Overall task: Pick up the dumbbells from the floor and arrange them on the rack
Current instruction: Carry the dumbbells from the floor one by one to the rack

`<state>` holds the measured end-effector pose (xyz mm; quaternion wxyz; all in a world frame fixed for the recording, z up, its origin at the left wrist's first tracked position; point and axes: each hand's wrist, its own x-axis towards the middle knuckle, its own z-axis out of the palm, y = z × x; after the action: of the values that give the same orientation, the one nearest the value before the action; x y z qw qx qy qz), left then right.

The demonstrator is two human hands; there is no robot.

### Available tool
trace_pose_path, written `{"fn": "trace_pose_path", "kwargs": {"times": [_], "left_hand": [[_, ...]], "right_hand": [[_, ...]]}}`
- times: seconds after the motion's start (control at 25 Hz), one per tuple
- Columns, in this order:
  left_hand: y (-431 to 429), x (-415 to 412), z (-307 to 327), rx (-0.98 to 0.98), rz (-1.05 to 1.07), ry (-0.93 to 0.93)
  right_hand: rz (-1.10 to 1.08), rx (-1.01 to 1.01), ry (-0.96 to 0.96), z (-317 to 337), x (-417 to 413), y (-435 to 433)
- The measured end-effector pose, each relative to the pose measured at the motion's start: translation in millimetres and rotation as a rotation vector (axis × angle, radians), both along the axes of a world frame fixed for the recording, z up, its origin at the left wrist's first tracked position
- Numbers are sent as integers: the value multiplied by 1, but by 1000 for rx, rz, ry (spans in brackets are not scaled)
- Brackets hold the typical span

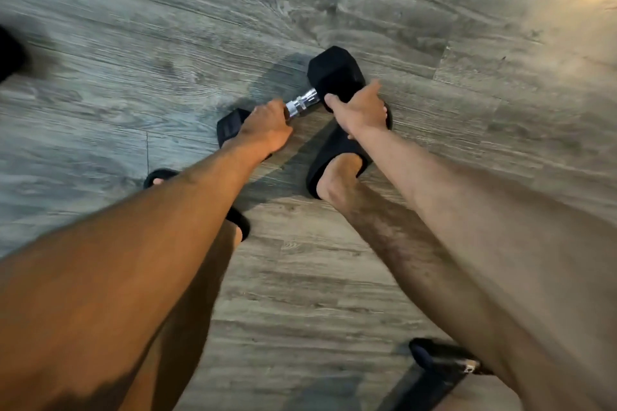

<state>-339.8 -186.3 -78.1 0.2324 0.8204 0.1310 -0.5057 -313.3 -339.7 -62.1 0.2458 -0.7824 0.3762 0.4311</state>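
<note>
A black hex dumbbell (334,72) with a chrome handle lies on the grey wood-look floor just ahead of my feet. My left hand (267,128) is wrapped around the handle near its left end, with that left head partly hidden behind the hand. My right hand (360,107) rests flat on the right hex head, fingers spread over it. Both arms reach down from the bottom of the view. No rack is in sight.
My feet in black slide sandals (337,157) stand just behind the dumbbell. A dark object (437,357) lies on the floor at lower right, and another dark shape (10,53) sits at the left edge. Plank floor (467,27) spreads all around.
</note>
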Motion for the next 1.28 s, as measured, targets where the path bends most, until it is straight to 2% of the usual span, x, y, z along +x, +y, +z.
{"fn": "trace_pose_path", "kwargs": {"times": [0.28,0.6,0.76,0.96,1.12,1.28], "left_hand": [[-25,-5,-79,106,-43,38],[-20,7,-98,7,93,136],[-20,11,-97,93,36,129],[0,2,-83,128,-82,-29],[26,-9,-32,164,-229,-120],[64,-29,49,148,-126,-115]], "right_hand": [[-37,50,-66,-52,2,-3],[63,73,-181,-66,0,-11],[46,53,-172,-63,5,-9],[24,3,-173,-40,3,5],[14,47,-165,8,-3,23],[95,79,-159,88,-11,55]]}}
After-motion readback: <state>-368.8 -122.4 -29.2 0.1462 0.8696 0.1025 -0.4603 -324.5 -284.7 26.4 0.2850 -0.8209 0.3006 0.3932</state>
